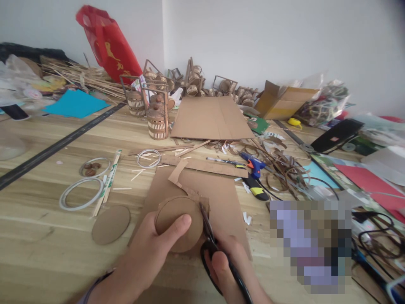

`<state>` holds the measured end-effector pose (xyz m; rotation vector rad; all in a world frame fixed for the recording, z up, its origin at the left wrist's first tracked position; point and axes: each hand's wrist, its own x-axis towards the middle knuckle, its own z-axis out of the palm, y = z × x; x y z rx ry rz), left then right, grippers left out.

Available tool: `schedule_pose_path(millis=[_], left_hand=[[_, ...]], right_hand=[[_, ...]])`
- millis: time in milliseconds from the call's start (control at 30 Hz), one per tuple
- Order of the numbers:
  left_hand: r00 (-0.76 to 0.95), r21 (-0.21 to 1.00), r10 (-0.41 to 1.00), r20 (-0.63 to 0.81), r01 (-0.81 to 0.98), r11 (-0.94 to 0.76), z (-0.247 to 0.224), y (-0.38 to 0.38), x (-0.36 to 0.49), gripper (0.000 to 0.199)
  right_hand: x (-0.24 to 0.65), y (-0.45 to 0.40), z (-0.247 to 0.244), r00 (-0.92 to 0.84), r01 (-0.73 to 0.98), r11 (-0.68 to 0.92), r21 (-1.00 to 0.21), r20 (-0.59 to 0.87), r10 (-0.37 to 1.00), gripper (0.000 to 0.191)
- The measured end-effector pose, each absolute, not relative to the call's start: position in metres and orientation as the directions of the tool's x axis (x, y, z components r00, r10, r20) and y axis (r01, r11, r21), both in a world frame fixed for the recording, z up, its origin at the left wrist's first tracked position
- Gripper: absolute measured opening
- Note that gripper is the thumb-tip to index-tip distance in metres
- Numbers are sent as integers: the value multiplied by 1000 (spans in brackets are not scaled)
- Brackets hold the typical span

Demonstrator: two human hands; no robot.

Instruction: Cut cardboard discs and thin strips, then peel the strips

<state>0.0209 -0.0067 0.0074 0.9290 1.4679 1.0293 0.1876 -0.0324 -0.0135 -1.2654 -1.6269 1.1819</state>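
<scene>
My left hand [164,240] is closed on a round cardboard disc [180,219], its thumb lying flat across the top face. Black-handled scissors [207,223] are gripped in my right hand [228,253], with the blades at the disc's right edge. A ragged offcut of cardboard [202,200] sticks out behind the disc near the blade tips. Under both hands lies a flat cardboard sheet [224,202]. Another cut cardboard circle [110,224] rests on the table to the left of my left hand.
Tape rings [80,193] and thin wooden sticks lie at left. A blue glue gun [255,164] and a yellow-black utility knife [256,188] sit at right. Behind are small tiered baskets [157,120], a large cardboard sheet [211,118], an open box [281,103] and a red bag [109,46].
</scene>
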Motion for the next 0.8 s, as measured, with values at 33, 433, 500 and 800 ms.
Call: schedule_pose_path(millis=[33,433,500,800], left_hand=[[-125,940,934,-334,27,340,7,-6,21,33],[-52,935,942,-331,119,335,9,-5,19,37],[-68,936,943,-327,114,333,10,-6,20,36],[-64,932,940,-335,127,341,10,-6,20,43]], right_hand=[[188,-32,-13,-225,274,73,-959,11,974,89],[193,-29,-22,-226,236,43,-971,-11,974,97],[194,-29,-21,-240,237,42,-971,-17,971,96],[196,-28,-19,-240,245,47,-968,-14,971,88]])
